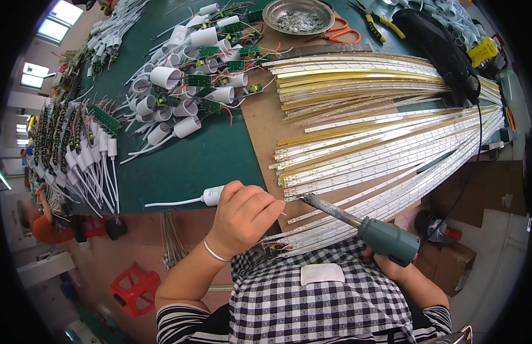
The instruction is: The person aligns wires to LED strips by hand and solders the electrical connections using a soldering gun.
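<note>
My left hand (247,218) is closed around a white cylindrical cap (212,195), whose white cable trails to the left. A thin wire end shows by its fingertips, near the ends of the LED strips (335,166). My right hand (388,265) grips the green handle of a soldering iron (387,239) from below, with most of its fingers hidden behind it. The iron points left, and its grey tip is close to the strip ends at the table's near side. I cannot tell whether the tip touches a strip.
White caps with green circuit boards (186,86) lie heaped at the back left, with more bundles (85,155) at the far left. Behind the strips are a metal bowl (298,17) of scraps, orange-handled scissors (341,31), yellow-handled pliers (374,26) and a black tool (444,51). A red stool (134,288) stands below.
</note>
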`<state>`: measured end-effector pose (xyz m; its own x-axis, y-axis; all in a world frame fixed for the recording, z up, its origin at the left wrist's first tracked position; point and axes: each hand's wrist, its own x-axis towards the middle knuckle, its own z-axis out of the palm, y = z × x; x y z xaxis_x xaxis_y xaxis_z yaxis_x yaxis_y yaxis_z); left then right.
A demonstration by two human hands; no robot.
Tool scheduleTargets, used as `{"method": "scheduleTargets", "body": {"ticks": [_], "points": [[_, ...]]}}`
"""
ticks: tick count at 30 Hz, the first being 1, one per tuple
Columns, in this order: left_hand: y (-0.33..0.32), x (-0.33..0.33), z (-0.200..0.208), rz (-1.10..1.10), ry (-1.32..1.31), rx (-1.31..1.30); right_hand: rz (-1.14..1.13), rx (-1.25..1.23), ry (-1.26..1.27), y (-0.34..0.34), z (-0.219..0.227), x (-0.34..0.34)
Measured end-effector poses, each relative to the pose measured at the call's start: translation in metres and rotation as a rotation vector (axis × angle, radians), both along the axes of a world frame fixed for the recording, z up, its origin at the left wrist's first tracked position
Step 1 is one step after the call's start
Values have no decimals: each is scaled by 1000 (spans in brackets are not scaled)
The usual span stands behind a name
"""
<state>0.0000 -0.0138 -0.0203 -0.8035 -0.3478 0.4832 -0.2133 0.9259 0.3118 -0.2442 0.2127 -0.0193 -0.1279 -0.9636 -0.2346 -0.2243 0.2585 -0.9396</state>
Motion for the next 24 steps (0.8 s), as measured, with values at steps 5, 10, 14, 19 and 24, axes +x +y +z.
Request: {"method": "scheduleTargets", "body": {"ticks": [5,10,14,19,24], "points": [[0,0,-1,-8,-19,-59,38,-51,49,-3,-1,-3],[-1,-1,-1,-5,-17,-50,25,-39,41,1,-5,-5],[-2,-1,0,-10,-34,-36,3,-40,43,2,-4,-4],[-1,1,-1,-15,-54,-66,1,-15,37,1,-3,-3],[-1,1,-3,-13,-50,-67,50,-43,24,-7,4,-5]]}}
